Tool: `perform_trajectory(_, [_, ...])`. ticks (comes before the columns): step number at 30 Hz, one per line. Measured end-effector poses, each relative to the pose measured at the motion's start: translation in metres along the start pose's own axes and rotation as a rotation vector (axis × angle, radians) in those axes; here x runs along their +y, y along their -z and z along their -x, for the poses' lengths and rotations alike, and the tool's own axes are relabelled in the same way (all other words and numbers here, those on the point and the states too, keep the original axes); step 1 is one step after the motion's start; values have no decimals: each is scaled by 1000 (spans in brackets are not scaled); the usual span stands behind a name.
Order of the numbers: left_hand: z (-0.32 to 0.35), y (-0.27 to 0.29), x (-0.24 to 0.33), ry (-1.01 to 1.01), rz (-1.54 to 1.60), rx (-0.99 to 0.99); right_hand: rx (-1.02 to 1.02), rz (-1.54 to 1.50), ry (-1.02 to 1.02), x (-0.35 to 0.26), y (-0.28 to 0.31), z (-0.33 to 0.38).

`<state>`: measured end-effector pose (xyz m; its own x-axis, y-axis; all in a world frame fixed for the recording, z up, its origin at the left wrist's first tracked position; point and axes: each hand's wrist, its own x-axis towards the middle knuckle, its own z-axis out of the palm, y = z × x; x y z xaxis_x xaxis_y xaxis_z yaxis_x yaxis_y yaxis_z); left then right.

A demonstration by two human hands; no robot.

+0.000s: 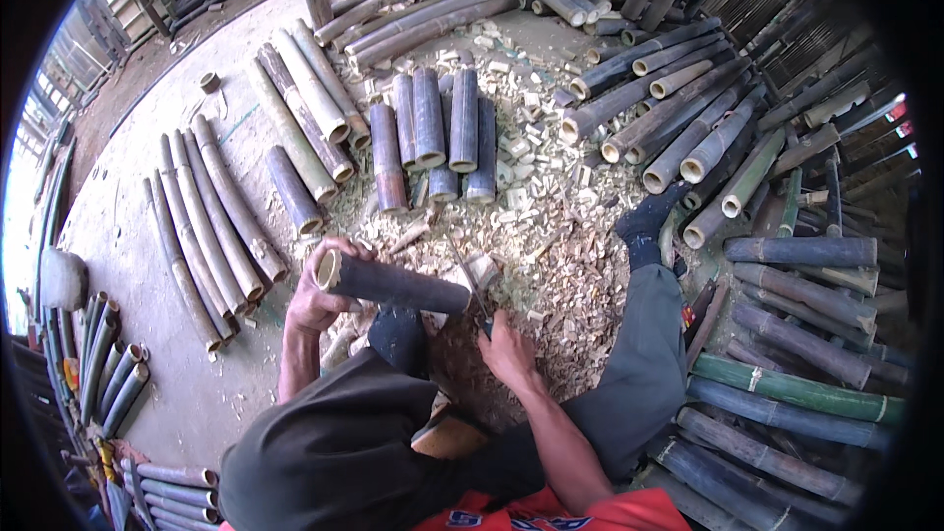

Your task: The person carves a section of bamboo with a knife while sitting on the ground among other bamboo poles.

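Observation:
A dark bamboo tube (398,285) lies nearly level above my lap, its pale open end toward the left. My left hand (313,307) is closed around that left end. At the tube's right end, my right hand (507,352) grips the dark handle of a long, thin-bladed knife (469,273). The blade slants up and leftward past the tube's end; whether it touches the bamboo I cannot tell. Behind the blade sits a pale block (482,271) among the chips. A short row of cut dark tubes (430,123) stands just beyond.
Bamboo chips (565,285) cover the floor between my legs. Longer poles (211,226) lie at the left, with a stack of tubes (688,118) at the far right. A green pole (787,385) and more bamboo lie close at my right. My outstretched foot (644,226) borders the chips.

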<state>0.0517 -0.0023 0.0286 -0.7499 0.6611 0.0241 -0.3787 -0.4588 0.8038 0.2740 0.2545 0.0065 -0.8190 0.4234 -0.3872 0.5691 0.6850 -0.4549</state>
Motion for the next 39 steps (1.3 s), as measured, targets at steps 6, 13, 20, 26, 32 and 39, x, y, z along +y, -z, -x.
perform_trajectory(6, [-7, -3, 3, 15, 48, 37, 210, -59, 218, -10, 34, -1])
perform_trajectory(13, [7, 24, -20, 49, 178, 388, -484, -1630, 753, -167, 191, 93])
perform_trajectory(20, [8, 40, -43, 76, 136, 416, -751, -2236, 1154, -235, 198, 140])
perform_trajectory(26, [-2, 13, -79, 237, 123, 442, -935, -2297, 1159, -238, 184, 145])
perform_trajectory(32, [-11, 0, -76, 189, 230, 671, -719, -2231, 1273, -243, 164, 143])
perform_trajectory(39, [-29, 89, 17, 58, -111, 898, -736, -2342, 1267, -248, 174, 153])
